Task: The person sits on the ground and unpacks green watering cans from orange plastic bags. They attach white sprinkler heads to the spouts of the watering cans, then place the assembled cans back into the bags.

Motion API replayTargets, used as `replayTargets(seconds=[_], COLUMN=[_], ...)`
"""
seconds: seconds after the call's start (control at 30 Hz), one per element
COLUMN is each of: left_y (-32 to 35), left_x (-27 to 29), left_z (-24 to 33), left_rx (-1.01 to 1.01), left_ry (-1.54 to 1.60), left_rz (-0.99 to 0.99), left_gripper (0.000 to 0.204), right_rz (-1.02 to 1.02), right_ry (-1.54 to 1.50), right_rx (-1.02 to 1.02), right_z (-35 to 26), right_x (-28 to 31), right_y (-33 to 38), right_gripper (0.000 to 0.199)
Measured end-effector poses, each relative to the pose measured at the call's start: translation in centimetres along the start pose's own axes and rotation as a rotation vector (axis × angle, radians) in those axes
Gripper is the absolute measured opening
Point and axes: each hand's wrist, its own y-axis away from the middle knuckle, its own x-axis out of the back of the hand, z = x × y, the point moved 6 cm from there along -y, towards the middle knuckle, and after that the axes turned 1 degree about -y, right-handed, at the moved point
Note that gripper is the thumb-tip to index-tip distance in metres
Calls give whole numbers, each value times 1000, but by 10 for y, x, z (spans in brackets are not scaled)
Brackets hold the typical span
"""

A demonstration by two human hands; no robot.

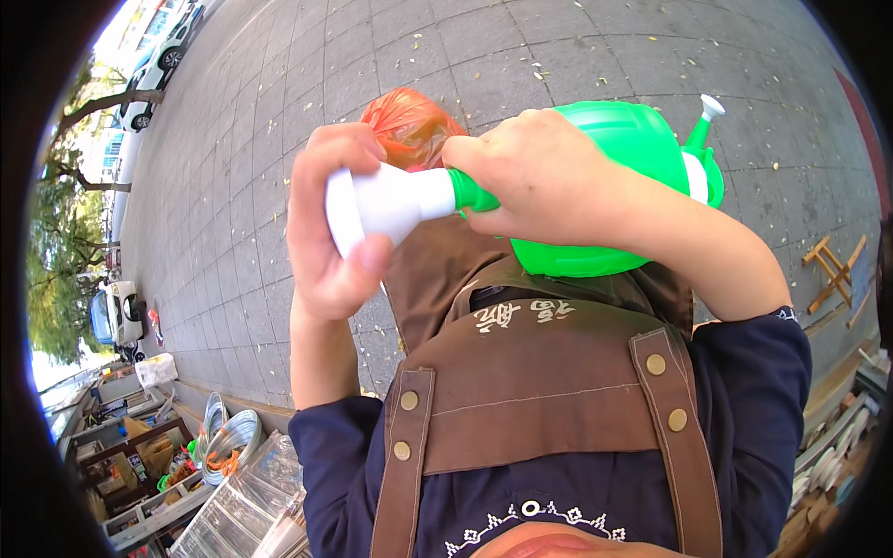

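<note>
A bright green plastic watering can (595, 260) lies sideways in front of my brown apron (530, 391). Its green spout ends in a wide white sprinkler head (391, 205). My left hand (326, 232) grips that white head, fingers over the top and thumb beneath. My right hand (549, 177) is wrapped round the spout just behind the head, and my forearm crosses the can's body. At the can's right end are a white collar and a small green nozzle (699, 130) with a white tip. An orange plastic bag (414, 121) shows beyond my hands, its contents unclear.
Grey paving (437, 56) strewn with small leaves spreads around me. Wire coils (233, 442) and clear-wrapped goods (242, 507) sit at the lower left, near boxes of odds and ends. A folding wooden stool (831, 272) stands at right. Parked cars (121, 312) and trees are at far left.
</note>
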Motion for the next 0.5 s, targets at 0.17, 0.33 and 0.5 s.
replayTargets(seconds=[0.17, 0.33, 0.5], left_y=[-14, 10, -7], left_x=[-8, -5, -7], left_z=[10, 12, 20], left_rx=[-118, -287, -247], left_ry=[-93, -270, -323], left_rz=[61, 14, -126], left_gripper=[64, 67, 66], right_rz=[30, 33, 122], right_ry=[31, -12, 4], right_rx=[6, 62, 70], right_z=[5, -2, 5], right_x=[1, 1, 0], right_y=[0, 8, 7], right_gripper=[20, 20, 19])
